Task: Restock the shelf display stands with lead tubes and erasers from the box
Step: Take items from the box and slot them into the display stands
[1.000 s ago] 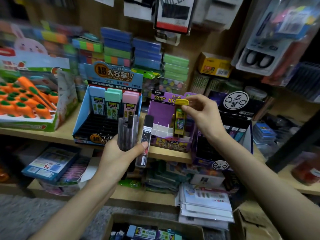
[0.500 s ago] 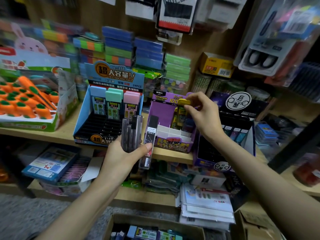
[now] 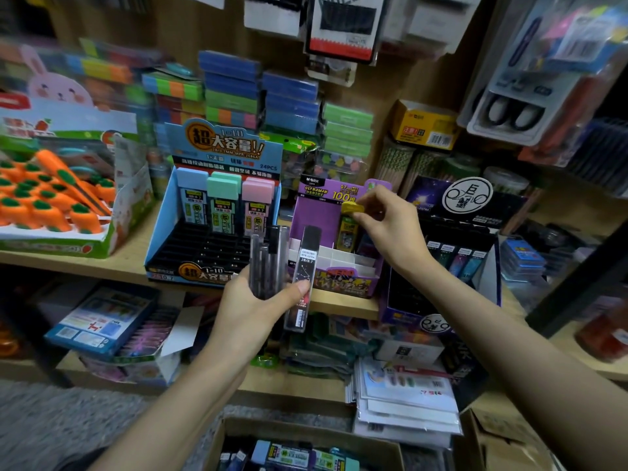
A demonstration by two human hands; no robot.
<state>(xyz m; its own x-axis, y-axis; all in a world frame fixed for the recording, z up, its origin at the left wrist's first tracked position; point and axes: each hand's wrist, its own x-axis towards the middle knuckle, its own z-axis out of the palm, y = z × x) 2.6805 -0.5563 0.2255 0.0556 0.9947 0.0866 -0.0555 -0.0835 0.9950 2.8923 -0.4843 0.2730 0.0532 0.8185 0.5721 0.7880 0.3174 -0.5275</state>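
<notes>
Centre-left: I see left hand [image 3: 251, 314] still upright, gripping dark lead tubes [image 3: 266, 263], thumb pinning one labelled tube | centre-right: yellow-capped tube [image 3: 346, 229] now lower than a second ago, sunk into purple stand [image 3: 323, 215] back row | right hand [image 3: 390, 222] palm-down, fingertips pinching its cap | bottom centre: box [image 3: 306, 426].

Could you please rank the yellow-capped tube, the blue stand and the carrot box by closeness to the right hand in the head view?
1. The yellow-capped tube, pinched by the right hand.
2. The blue stand, to its left.
3. The carrot box, far left.
</notes>
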